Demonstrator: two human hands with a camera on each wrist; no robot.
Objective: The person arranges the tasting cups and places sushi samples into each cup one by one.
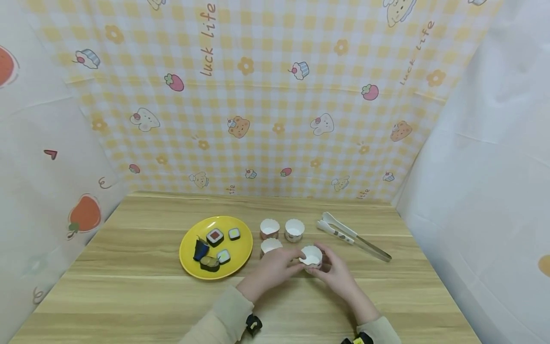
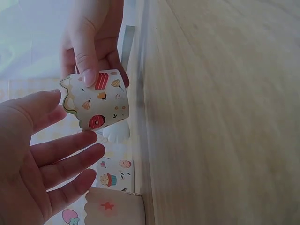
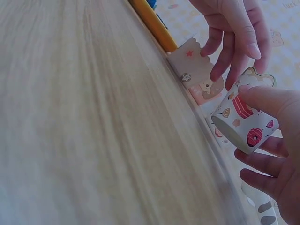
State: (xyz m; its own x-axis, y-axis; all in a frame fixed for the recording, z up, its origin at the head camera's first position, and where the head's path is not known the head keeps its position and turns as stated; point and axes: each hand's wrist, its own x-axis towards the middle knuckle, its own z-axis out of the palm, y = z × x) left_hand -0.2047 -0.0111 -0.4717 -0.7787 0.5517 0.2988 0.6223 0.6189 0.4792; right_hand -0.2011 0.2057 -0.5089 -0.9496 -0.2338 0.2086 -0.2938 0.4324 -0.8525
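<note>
Tilting between hands [image 1: 275,268] [image 1: 337,274]; patterned cup [image 1: 312,257]

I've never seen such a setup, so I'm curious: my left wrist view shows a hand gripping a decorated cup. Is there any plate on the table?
Observer: Yes, a yellow plate, left of the cups.
Operator: Anything on it?
Observer: Several small pieces that look like sushi.
Operator: How many cups altogether?
Observer: The head view shows four: three on the table, plus the decorated cup in the right hand.
</note>
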